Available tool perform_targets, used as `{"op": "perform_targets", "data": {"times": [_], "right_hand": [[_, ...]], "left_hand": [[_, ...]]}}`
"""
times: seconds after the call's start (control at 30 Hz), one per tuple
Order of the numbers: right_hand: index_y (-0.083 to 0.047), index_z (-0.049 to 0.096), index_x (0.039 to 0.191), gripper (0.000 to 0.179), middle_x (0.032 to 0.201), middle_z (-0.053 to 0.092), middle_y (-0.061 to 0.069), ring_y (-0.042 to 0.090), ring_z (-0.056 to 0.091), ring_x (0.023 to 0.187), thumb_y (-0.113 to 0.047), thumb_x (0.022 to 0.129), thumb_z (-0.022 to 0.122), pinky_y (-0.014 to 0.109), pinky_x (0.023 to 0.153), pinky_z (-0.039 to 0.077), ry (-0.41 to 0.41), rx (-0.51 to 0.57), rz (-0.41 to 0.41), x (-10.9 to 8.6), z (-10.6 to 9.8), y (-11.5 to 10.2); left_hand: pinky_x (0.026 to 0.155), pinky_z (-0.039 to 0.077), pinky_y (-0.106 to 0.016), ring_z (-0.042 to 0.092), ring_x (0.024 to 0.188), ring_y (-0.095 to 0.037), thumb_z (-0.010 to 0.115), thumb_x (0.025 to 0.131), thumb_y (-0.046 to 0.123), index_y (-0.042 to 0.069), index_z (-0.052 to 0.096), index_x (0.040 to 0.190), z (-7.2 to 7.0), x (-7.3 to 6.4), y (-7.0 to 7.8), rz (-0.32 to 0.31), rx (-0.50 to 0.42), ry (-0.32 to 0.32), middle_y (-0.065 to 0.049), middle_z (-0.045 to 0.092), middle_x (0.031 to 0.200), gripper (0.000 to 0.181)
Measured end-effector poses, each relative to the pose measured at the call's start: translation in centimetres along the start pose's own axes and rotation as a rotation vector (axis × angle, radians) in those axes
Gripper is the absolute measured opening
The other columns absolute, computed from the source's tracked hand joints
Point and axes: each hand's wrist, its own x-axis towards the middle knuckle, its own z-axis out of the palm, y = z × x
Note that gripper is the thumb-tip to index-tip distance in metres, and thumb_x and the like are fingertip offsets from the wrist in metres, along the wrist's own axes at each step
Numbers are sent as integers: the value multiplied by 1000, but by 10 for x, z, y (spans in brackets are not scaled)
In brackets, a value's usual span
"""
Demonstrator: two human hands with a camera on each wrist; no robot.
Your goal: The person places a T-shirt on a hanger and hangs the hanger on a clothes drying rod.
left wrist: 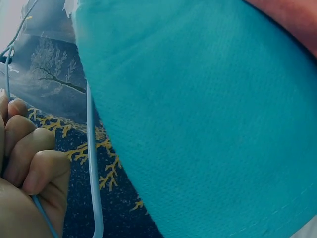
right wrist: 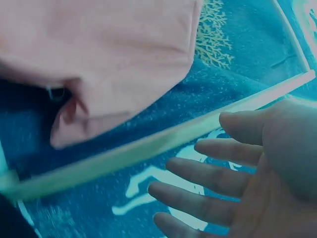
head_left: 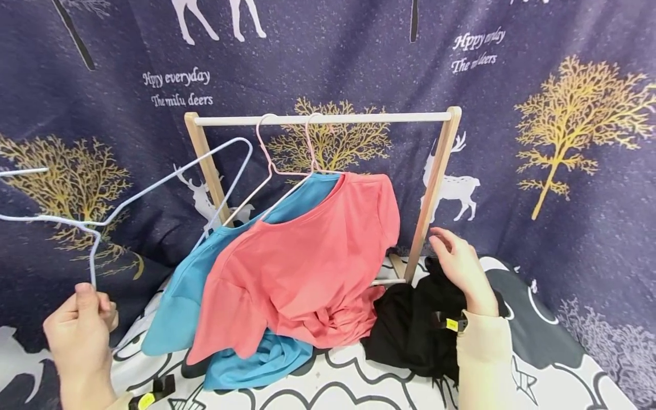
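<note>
My left hand (head_left: 84, 330) grips a light blue clothes hanger (head_left: 146, 191) by its hook, at the left of the head view. In the left wrist view its fingers (left wrist: 32, 148) are curled, and the hanger's bar runs past a blue shirt (left wrist: 198, 124). My right hand (head_left: 463, 270) holds nothing; in the right wrist view its fingers (right wrist: 208, 178) are spread beside the rack's wooden post. A coral shirt (head_left: 302, 245) and the blue shirt (head_left: 174, 307) hang on pink hangers (head_left: 269, 162) from the rack's white rail (head_left: 359, 118).
A black garment (head_left: 405, 330) lies bunched below my right hand, by the foot of the rack's right post (head_left: 433, 193). The surface is covered by a black-and-white patterned cloth (head_left: 338, 393). Behind stands a dark blue printed curtain (head_left: 328, 57).
</note>
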Motion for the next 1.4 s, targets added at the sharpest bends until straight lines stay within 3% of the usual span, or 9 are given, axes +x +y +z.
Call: {"op": "perform_targets", "data": {"times": [0.3, 0.5, 0.6, 0.77, 0.93, 1.1, 1.27, 1.4], "right_hand": [[-2, 61, 125, 33, 117, 65, 22, 42, 61, 105, -23, 103, 48, 56, 88, 44, -115, -161, -75, -10, -34, 28], [1, 64, 118, 25, 98, 70, 18, 31, 66, 84, -12, 101, 52, 51, 75, 48, -146, -240, -120, -15, -58, 60], [3, 65, 114, 22, 89, 70, 13, 25, 65, 77, -9, 98, 55, 48, 70, 49, -175, -258, -154, -13, -63, 74], [5, 66, 108, 19, 91, 70, 15, 30, 67, 81, -7, 95, 59, 49, 72, 50, -257, -283, -180, -5, -59, 92], [3, 68, 104, 17, 93, 70, 14, 32, 67, 85, -7, 92, 61, 50, 74, 51, -366, -340, -194, 7, -45, 104], [-6, 69, 92, 8, 86, 69, 8, 31, 66, 80, -10, 88, 65, 51, 72, 50, -422, -411, -221, 23, -26, 104], [-9, 68, 94, 10, 90, 68, 13, 36, 65, 84, -16, 87, 65, 56, 68, 49, -478, -478, -114, 42, -3, 102], [-10, 66, 91, 10, 99, 66, 22, 43, 64, 90, -17, 85, 65, 61, 68, 47, -545, -531, -31, 56, 17, 102]], "left_hand": [[39, 8, -25, 19, 36, -14, 59, 97, 10, -15, 39, 57, 0, -3, 2, 120, -132, 26, -6, 30, 40, 51], [37, 8, -22, 19, 36, -13, 62, 95, 7, -17, 37, 56, 1, -4, 5, 171, -165, 48, -7, 28, 39, 52], [38, 10, -23, 24, 35, -14, 62, 95, 4, -17, 38, 56, 3, -6, 8, 166, -166, 43, -8, 31, 40, 50], [39, 12, -27, 29, 34, -13, 60, 96, 8, -15, 45, 58, 6, -11, 11, 116, -50, 26, -8, 41, 44, 47], [41, 12, -27, 27, 35, -11, 58, 98, 9, -13, 47, 59, 15, -14, 10, 116, 73, -31, -5, 38, 43, 46], [39, 12, -27, 26, 37, -11, 57, 99, 9, -9, 50, 59, 31, -19, 10, 127, 286, -104, 0, 37, 41, 44], [40, 17, -28, 25, 40, -12, 55, 100, 8, -6, 52, 60, 45, -25, 7, 173, 519, -197, 2, 33, 43, 42], [42, 22, -27, 26, 43, -13, 55, 100, 9, -3, 54, 63, 51, -29, 4, 193, 609, -253, 2, 32, 47, 40]]}}
